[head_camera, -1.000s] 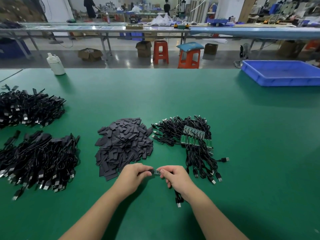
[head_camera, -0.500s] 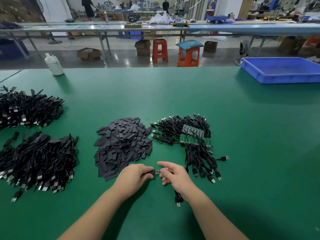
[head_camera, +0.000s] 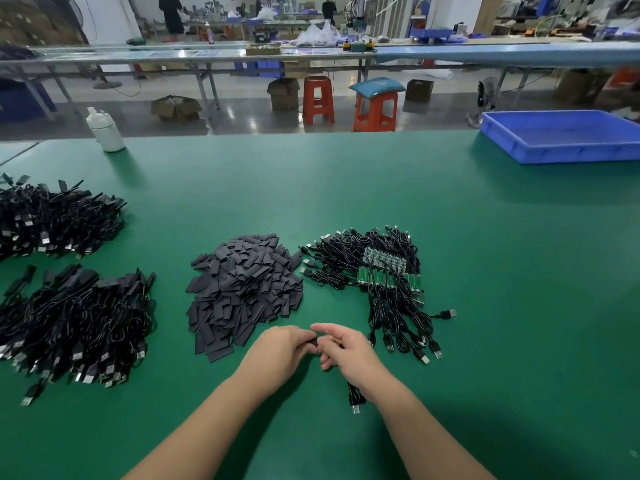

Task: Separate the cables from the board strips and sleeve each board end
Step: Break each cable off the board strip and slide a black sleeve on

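— Where are the hands?

— Both meet low over the green-matted bench [head_camera: 346,188], close to its near edge. The left hand [head_camera: 282,353] is curled, fingertips pinching a small black sleeve [head_camera: 312,342] at the spot where the two hands touch. The right hand [head_camera: 346,351] has its forefinger stretched out over the left knuckles and the other fingers bent toward the sleeve; it seems to be nipping the same piece from its side, though the contact is hidden behind the fingers.

— And the cable?

— A thin black cable [head_camera: 354,398] shows from under the right wrist and ends in a metal USB plug lying on the bench (the board end itself is out of sight between the fingers).

— What else lies there?

— Just beyond the left hand, a heap of flat dark grey sleeve pieces [head_camera: 244,292]. Right of that heap, just beyond the right hand, a tangle of black cables soldered to green board strips [head_camera: 384,282], plugs trailing toward the near edge. Along the left edge sit two large piles of black cables: the nearer pile [head_camera: 76,327] and the farther pile [head_camera: 52,220]. A white plastic bottle [head_camera: 104,128] stands at the far left of the far edge, and a shallow blue plastic tray [head_camera: 561,136] sits at the far right corner.
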A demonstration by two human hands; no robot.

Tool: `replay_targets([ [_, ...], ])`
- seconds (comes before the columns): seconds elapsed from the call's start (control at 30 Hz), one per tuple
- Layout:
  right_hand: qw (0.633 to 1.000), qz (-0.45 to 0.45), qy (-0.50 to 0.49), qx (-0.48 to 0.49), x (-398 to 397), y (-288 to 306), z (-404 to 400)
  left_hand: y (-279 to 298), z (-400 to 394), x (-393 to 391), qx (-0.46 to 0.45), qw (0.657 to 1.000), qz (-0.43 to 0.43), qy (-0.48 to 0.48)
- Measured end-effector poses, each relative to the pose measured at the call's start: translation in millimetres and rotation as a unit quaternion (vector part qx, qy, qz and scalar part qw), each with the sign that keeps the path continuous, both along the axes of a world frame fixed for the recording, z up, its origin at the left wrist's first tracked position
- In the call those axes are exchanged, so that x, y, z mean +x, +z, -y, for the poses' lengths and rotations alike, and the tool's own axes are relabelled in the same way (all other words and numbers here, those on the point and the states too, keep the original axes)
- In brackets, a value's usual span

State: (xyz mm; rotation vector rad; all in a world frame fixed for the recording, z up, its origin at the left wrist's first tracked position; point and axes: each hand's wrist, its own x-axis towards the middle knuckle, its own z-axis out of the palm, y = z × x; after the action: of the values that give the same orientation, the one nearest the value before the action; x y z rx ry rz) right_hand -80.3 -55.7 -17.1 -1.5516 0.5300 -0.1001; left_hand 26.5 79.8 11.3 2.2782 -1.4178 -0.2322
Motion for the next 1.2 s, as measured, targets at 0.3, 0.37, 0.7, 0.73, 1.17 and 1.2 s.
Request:
replay_targets([
  [0.3, 0.999, -0.023, 0.006, 0.034, 3, -2, 1, -4, 0, -6, -0.021, 0.999, 0.004, 0.035],
  [0.37, 0.999, -0.033, 0.019, 0.020, 4, -2, -1, -5, 3, -7, 0.016, 0.999, 0.024, 0.020],
  [0.7, 0.997, -0.020, -0.013, 0.080, 5, 1, -2, -8, 20, -15, 0.149, 0.978, 0.147, -0.008],
  [0.73, 0.996, -0.015, -0.020, 0.086, 5, 2, -2, -7, 20, -15, 0.146, 0.978, 0.147, -0.005],
  [1.17, 0.995, -0.030, -0.061, -0.070, 2, -2, -4, 3, 12, -9, 0.156, 0.975, 0.159, 0.007],
  [1.2, 0.995, -0.028, -0.062, -0.069, 2, -1, -4, 4, 12, -11, 0.160, 0.974, 0.161, 0.007],
])
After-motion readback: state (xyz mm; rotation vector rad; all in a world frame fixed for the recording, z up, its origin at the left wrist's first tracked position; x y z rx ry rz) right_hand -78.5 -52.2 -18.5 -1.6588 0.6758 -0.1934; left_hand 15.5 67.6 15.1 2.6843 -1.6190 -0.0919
